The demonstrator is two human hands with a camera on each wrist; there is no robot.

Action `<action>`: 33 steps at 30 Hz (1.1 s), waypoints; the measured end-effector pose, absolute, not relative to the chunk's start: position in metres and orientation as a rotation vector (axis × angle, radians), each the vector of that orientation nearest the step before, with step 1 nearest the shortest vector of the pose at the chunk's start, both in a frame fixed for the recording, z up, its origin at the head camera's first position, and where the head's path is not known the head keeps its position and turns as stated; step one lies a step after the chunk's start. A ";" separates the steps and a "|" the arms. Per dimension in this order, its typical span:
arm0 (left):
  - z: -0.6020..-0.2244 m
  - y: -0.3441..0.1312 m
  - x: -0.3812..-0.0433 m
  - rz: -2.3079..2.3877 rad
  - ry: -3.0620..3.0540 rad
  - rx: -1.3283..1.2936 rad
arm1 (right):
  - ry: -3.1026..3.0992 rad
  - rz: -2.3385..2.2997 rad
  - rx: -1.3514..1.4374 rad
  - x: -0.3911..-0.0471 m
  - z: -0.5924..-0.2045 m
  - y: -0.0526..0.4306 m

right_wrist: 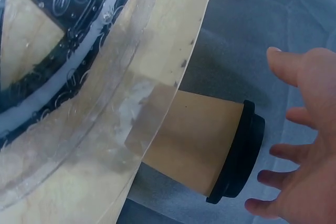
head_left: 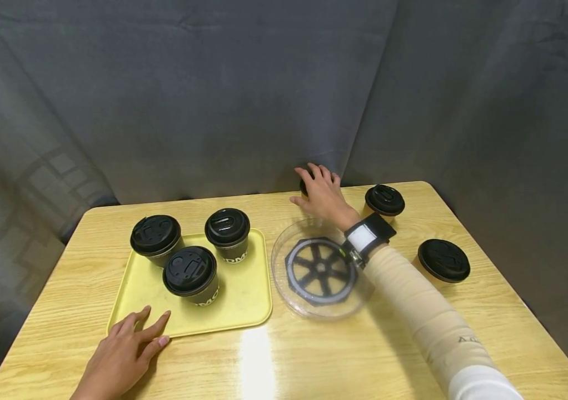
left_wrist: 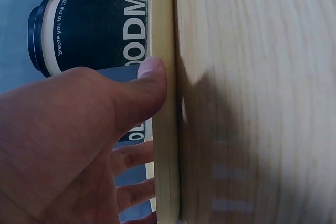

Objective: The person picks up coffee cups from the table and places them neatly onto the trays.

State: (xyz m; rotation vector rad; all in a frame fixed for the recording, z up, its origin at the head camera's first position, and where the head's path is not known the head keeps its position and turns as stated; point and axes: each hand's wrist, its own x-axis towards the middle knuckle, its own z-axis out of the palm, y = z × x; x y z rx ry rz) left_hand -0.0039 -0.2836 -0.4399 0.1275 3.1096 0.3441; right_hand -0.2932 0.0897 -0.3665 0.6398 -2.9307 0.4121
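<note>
My right hand (head_left: 325,195) reaches to the back edge of the table, its fingers spread above a brown paper cup (right_wrist: 194,137) with a black lid (right_wrist: 242,153). In the right wrist view a gap shows between the fingertips and that lid; from the head most of the cup is hidden behind the hand. At the near left corner of a yellow tray (head_left: 244,305), my left hand (head_left: 121,353) rests its loosely spread fingers and thumb on the rim. Three dark cups with black lids stand upright on the tray, the nearest being a printed cup (head_left: 204,294).
Between tray and right forearm lies a clear round turntable (head_left: 284,278) with a black spoked pattern, its outline blurred. To the right of the right arm stand two more brown lidded cups, one lid (head_left: 385,199) at the back and another lid (head_left: 444,260) nearer. Grey curtains (head_left: 214,111) hang behind the table.
</note>
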 end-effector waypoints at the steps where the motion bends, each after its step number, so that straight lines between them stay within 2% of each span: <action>1: -0.440 -0.284 -0.004 0.345 3.110 0.128 | -2.933 0.410 0.637 -0.293 -0.366 0.090; 33: -0.439 -0.282 -0.003 0.345 3.112 0.132 | -2.996 0.491 0.512 -0.303 -0.377 0.110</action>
